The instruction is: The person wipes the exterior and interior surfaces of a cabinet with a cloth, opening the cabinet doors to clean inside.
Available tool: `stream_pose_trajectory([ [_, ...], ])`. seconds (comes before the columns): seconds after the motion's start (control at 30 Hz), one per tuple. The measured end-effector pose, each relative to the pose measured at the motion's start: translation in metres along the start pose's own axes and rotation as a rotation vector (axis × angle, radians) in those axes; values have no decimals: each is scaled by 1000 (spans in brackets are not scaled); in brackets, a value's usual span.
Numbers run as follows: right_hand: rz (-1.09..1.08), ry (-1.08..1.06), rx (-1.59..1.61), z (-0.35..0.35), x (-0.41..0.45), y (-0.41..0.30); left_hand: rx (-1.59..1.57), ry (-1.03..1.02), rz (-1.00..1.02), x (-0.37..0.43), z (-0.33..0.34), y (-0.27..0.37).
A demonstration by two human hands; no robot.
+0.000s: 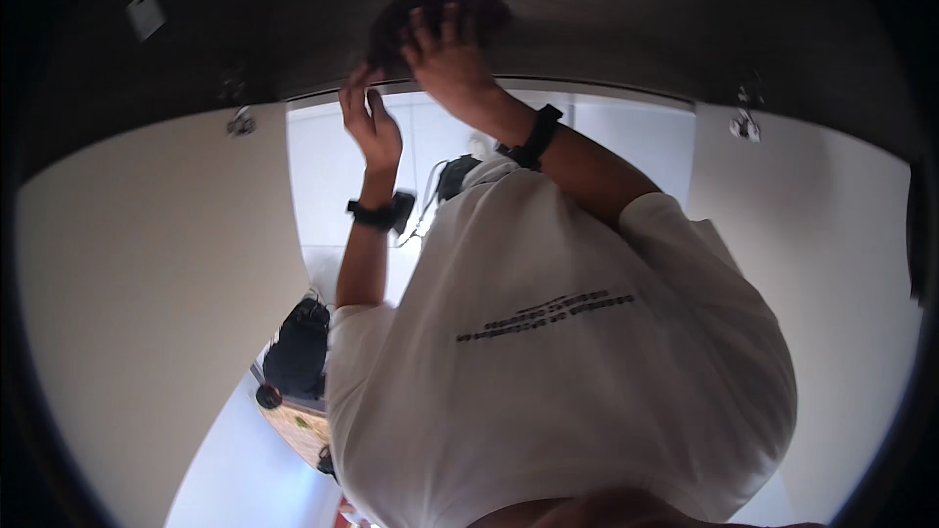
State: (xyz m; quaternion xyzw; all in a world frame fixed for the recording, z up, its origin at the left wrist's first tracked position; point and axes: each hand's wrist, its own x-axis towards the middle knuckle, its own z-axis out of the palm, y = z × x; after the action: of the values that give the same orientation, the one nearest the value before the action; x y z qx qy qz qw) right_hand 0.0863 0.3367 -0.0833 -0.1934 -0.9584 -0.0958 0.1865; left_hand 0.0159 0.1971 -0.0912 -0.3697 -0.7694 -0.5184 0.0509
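Observation:
A dark, crumpled cloth [440, 18], purplish and somewhat blurred, lies on a dark wood-look surface [308, 29] at the top of the view. My right hand [451, 66] rests over its near side with spread fingers, not visibly closed on it. To its left, my left hand [370, 121] is raised at the edge of the surface, fingers apart and fingertips near the cloth's left end. Whether those fingertips touch it I cannot tell. Both wrists wear black bands.
Pale cabinet doors [147, 257] stand open on both sides, with metal hinges [240, 121] at the dark panel. A white card-like piece [147, 13] is at upper left. Behind the left door are a black bag [297, 348] and a wooden surface [297, 425].

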Motion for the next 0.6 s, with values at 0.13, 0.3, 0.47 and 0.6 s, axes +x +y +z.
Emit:
stream_pose_trajectory([
  [0.13, 29, 65, 296, -15, -44, 46, 129, -429, 261, -50, -4, -3],
  [0.3, 424, 85, 118, -30, -129, 128, 123, -461, 519, -39, 35, -2],
  [0.47, 625, 125, 34, -56, -192, 143, 507, -475, 530, -28, 40, -17],
  [0.6, 601, 78, 112, -48, -175, 105, 468, -422, 440, -26, 49, -20],
])
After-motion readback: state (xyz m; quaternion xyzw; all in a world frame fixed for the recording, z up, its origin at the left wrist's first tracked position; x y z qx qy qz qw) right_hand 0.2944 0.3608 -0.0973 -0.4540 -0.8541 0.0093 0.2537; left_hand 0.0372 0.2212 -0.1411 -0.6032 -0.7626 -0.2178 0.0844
